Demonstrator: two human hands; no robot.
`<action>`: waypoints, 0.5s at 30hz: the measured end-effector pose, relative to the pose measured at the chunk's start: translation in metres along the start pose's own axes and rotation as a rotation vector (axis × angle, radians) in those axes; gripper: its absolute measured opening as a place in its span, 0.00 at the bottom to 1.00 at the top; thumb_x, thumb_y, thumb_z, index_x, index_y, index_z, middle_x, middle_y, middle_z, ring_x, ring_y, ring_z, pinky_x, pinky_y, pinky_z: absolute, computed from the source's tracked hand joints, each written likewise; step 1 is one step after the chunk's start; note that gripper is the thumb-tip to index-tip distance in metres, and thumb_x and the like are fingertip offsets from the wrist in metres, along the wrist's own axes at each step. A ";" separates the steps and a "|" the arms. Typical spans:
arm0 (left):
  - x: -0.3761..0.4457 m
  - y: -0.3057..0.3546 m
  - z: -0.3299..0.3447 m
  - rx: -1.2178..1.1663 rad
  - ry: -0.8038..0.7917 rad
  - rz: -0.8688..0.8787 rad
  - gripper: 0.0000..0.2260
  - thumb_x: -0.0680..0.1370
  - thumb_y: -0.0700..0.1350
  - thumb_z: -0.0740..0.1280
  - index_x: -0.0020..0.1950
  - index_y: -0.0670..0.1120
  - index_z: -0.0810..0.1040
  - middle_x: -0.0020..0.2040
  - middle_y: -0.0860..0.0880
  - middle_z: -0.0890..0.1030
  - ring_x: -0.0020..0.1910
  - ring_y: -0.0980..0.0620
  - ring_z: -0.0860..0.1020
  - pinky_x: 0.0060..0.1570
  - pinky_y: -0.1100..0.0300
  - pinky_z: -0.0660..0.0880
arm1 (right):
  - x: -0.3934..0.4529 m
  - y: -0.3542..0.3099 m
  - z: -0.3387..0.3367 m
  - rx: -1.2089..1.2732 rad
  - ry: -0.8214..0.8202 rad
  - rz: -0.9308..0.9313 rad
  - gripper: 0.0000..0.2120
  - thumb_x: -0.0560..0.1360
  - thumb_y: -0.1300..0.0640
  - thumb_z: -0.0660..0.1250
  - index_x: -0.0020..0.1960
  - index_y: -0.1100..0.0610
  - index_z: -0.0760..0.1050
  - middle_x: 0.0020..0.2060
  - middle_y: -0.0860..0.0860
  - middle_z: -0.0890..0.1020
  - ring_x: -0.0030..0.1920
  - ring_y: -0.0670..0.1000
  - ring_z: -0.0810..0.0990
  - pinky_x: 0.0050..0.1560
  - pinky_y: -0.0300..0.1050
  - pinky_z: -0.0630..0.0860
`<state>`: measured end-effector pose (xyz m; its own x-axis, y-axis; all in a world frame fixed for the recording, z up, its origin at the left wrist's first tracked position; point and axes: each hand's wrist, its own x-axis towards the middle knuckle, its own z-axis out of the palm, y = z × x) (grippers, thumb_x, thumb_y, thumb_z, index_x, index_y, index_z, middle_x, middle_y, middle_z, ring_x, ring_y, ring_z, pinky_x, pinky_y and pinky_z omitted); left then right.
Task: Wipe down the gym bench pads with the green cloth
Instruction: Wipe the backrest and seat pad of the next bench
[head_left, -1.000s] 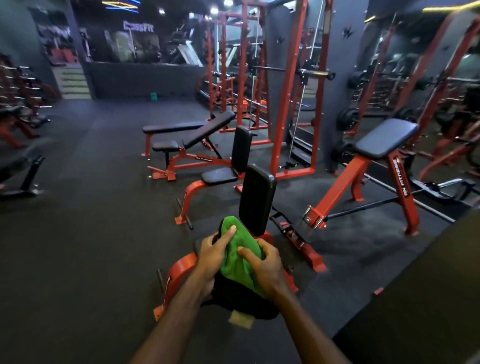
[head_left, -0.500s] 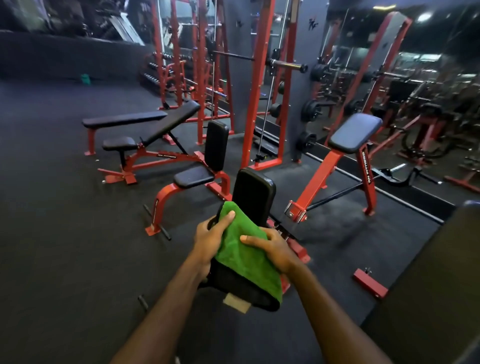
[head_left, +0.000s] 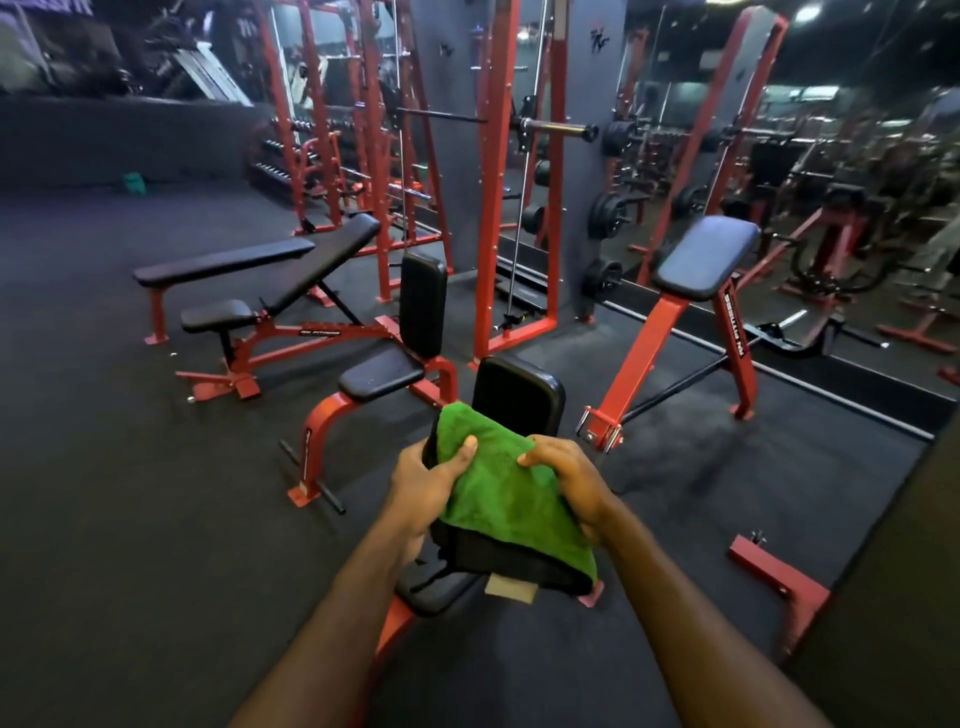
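The green cloth (head_left: 506, 493), with a black underside and a tan label, is held in front of me with both hands. My left hand (head_left: 426, 480) grips its left edge, thumb on top. Its right edge is pinched by my right hand (head_left: 569, 475). Just beyond the cloth stands the upright black back pad (head_left: 519, 395) of a red-framed seat, and its black seat pad (head_left: 436, 590) shows below the cloth. Much of that seat is hidden by the cloth and my hands.
A second upright seat (head_left: 382, 371) stands to the left, with an incline bench (head_left: 311, 270) and a flat bench (head_left: 223, 262) behind it. A red angled pad stand (head_left: 704, 260) is at right. Red racks (head_left: 493, 182) and a mirror wall lie beyond. Dark rubber floor surrounds everything.
The view has moved closer and tilted down toward the nearest seat. My hands have spread the cloth wider and shifted their grip on its edges.
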<state>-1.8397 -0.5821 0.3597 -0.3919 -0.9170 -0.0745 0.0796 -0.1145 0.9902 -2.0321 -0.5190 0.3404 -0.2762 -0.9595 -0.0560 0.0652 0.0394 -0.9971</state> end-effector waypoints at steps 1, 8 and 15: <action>0.009 0.001 -0.001 -0.001 0.000 0.002 0.07 0.77 0.47 0.76 0.53 0.47 0.86 0.46 0.51 0.88 0.46 0.55 0.87 0.40 0.65 0.81 | 0.010 -0.001 -0.002 -0.023 -0.015 0.010 0.22 0.64 0.52 0.75 0.49 0.69 0.80 0.44 0.62 0.84 0.45 0.60 0.83 0.50 0.54 0.78; 0.107 -0.001 0.015 0.009 0.020 -0.101 0.11 0.76 0.49 0.77 0.53 0.43 0.86 0.46 0.45 0.88 0.47 0.46 0.87 0.50 0.52 0.84 | 0.093 0.005 -0.039 -0.139 -0.038 0.031 0.05 0.73 0.57 0.78 0.46 0.57 0.86 0.44 0.57 0.88 0.43 0.54 0.87 0.45 0.47 0.81; 0.241 -0.032 0.058 0.065 0.082 -0.174 0.10 0.75 0.50 0.77 0.50 0.45 0.87 0.44 0.46 0.88 0.46 0.48 0.87 0.48 0.53 0.84 | 0.206 0.024 -0.100 -0.206 -0.031 0.119 0.05 0.74 0.56 0.77 0.47 0.57 0.86 0.44 0.55 0.88 0.42 0.52 0.87 0.45 0.46 0.81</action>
<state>-1.9896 -0.7774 0.3170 -0.3187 -0.9137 -0.2521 -0.0430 -0.2517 0.9668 -2.1837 -0.6881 0.3000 -0.2486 -0.9527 -0.1749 -0.1028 0.2055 -0.9732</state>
